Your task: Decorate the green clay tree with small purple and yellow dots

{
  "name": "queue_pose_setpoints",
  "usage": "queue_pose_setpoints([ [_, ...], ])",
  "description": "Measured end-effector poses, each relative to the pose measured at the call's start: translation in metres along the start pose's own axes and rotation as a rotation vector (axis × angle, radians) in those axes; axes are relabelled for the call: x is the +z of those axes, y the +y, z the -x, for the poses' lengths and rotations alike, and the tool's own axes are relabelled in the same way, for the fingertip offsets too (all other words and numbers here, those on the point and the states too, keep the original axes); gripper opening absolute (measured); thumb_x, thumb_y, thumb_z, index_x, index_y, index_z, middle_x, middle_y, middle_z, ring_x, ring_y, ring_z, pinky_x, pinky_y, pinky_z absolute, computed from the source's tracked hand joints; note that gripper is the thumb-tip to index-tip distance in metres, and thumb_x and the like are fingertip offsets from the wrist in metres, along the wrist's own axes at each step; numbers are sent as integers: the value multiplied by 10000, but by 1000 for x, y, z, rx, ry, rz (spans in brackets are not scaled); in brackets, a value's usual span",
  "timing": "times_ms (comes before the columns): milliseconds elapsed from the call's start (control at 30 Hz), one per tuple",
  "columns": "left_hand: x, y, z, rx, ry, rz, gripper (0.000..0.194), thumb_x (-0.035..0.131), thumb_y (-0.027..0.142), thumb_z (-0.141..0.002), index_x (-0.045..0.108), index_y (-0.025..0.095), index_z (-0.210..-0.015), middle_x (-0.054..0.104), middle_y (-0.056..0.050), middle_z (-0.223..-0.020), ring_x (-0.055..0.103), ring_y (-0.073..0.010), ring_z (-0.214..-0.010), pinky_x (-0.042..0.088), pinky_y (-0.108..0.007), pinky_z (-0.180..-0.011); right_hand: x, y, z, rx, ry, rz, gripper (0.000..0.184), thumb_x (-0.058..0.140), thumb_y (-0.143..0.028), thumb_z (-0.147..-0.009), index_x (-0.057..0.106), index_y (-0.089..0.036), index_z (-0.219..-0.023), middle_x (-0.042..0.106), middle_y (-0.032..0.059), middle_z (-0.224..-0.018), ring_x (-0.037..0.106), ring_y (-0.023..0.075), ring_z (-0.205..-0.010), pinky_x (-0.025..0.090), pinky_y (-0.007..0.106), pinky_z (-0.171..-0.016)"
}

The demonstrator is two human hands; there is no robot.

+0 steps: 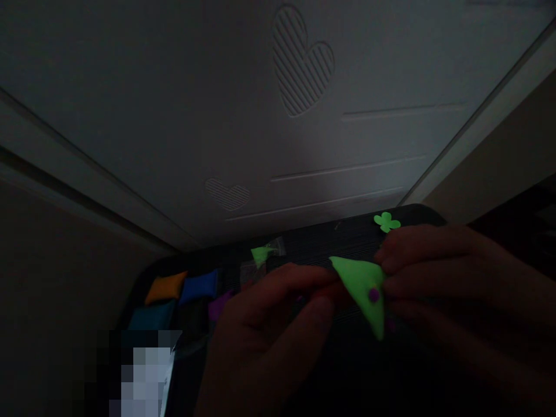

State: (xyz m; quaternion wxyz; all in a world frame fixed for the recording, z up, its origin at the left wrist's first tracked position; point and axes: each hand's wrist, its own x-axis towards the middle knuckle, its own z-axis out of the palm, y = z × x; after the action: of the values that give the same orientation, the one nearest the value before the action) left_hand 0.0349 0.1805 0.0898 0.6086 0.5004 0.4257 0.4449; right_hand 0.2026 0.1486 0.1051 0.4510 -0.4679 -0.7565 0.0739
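Note:
A bright green triangular piece (358,281), soft and clay-like, is between my two hands, its lower corner pointing down. On its face sits a small purple ball (374,295), with a tiny yellowish spot just above. My right hand (438,278) is closed, pinching the right edge of the green piece. My left hand (273,324) is closed too, its fingertips at the left side of the piece. Something dim and reddish shows between those fingertips and the green edge; in the dark I cannot make out what it is.
On the dark table (321,234) lie an orange packet (166,288), a blue packet (198,286), a teal packet (151,316) and a purple piece (220,305). Farther back are a clear bag with green material (262,253) and a green four-lobed shape (386,222). A white panel with hearts (304,61) rises behind.

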Motion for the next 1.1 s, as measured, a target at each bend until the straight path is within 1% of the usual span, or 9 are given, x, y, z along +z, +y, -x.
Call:
queue_pose_setpoints([
  [100, 2, -1, -1, -30, 14, 23, 135, 603, 161, -691, 681, 264, -730, 689, 25, -720, 640, -128, -696, 479, -167, -611, 0, 1, -1, -12, -12, 8, 106, 544, -244, -776, 603, -226, -863, 603, 2, -930, 586, 103, -873, 512, 118, -650],
  [200, 5, 0, -1, -78, 34, 99, 144, 610, 147, -683, 680, 259, -738, 691, 26, -724, 644, -119, -680, 475, -129, -550, -1, 2, -1, -14, -27, 30, 136, 559, -243, -762, 599, -230, -891, 606, 8, -948, 588, 123, -873, 524, 152, -642],
  [367, 6, 3, -1, -174, 17, 134, 131, 605, 144, -696, 682, 248, -718, 691, 29, -705, 644, -97, -644, 476, -88, -532, -3, 3, 1, -33, 0, 13, 213, 612, -223, -720, 575, -211, -929, 601, 11, -957, 584, 109, -874, 513, 117, -663],
  [533, 5, 3, 0, -177, 3, 106, 101, 605, 182, -699, 682, 247, -712, 692, 19, -725, 645, -110, -672, 489, -107, -568, -4, 2, 3, -23, -9, 18, 168, 594, -222, -733, 579, -220, -901, 602, 14, -946, 589, 121, -858, 523, 140, -640],
  [733, 5, -3, 2, -167, 40, 99, 94, 601, 201, -703, 667, 221, -767, 691, 4, -730, 643, -134, -675, 500, -152, -574, -4, 0, 0, -26, -18, 18, 139, 597, -178, -729, 589, -201, -866, 595, -5, -919, 577, 64, -849, 480, 64, -676],
  [867, 3, -1, 1, -161, -73, 79, 111, 581, 181, -730, 663, 237, -780, 692, 21, -761, 645, -118, -710, 490, -125, -584, -5, 0, 0, -28, -46, 24, 143, 586, -153, -729, 591, -195, -866, 592, -4, -916, 574, 68, -843, 482, 89, -677],
  [900, 3, 0, 1, -160, -71, 74, 123, 578, 165, -731, 664, 240, -776, 692, 26, -762, 644, -110, -710, 484, -113, -583, -6, 0, 1, -30, -48, 27, 150, 584, -152, -730, 589, -196, -874, 591, -5, -920, 573, 71, -846, 483, 97, -679],
  [1000, 6, 1, 2, -159, 35, 95, 139, 579, 135, -719, 668, 237, -750, 690, 28, -723, 642, -96, -666, 474, -99, -550, -6, 1, 1, -34, -57, 28, 187, 592, -137, -717, 584, -199, -893, 586, -6, -928, 567, 75, -856, 485, 112, -683],
  [1100, 10, 1, 3, -175, 38, 167, 121, 596, 143, -697, 673, 229, -735, 688, 11, -692, 647, -119, -653, 475, -120, -515, -6, 1, 1, -35, -49, 21, 175, 598, -129, -710, 585, -190, -874, 584, -1, -911, 567, 72, -834, 487, 108, -656],
])
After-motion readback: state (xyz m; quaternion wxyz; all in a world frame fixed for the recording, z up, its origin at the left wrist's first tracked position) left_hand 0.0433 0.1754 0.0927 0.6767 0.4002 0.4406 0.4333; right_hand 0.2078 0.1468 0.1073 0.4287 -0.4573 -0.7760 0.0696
